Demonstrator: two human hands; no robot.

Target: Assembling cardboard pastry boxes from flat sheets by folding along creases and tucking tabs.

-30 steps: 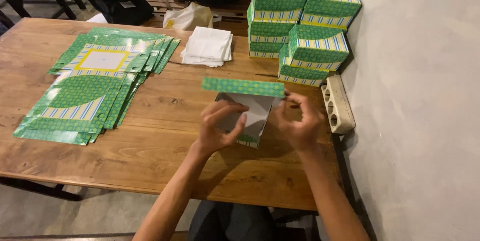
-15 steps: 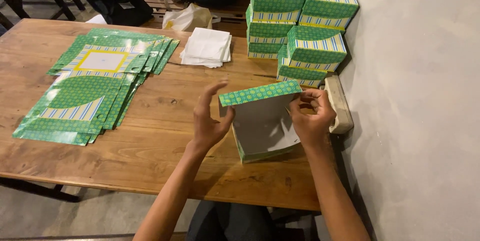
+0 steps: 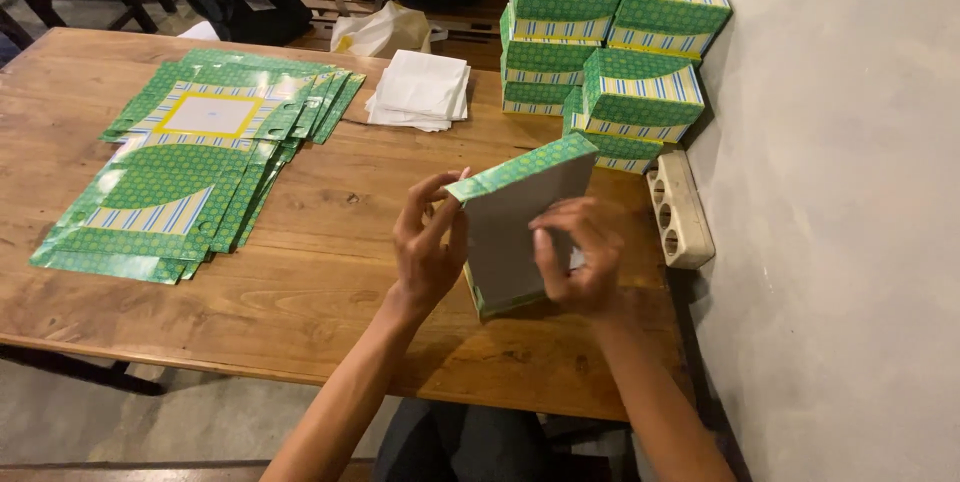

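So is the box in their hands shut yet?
No, open: the box shows its grey inside, its green flap raised, held between both hands.

A fanned pile of flat, unfolded green-and-yellow printed cardboard sheets [image 3: 195, 167] lies on the left of the brown wooden bench [image 3: 300, 292]. Just right of its far end sits a small stack of white folded paper napkins [image 3: 420, 92], and at the far right stands a stack of assembled green patterned cardboard boxes [image 3: 610, 42] against the grey wall [image 3: 850, 192]. A cream plastic power strip [image 3: 678, 210] lies near the boxes along the bench's right edge, while a white plastic bag [image 3: 380, 30] and a black bag [image 3: 250, 2] rest beyond the far edge.
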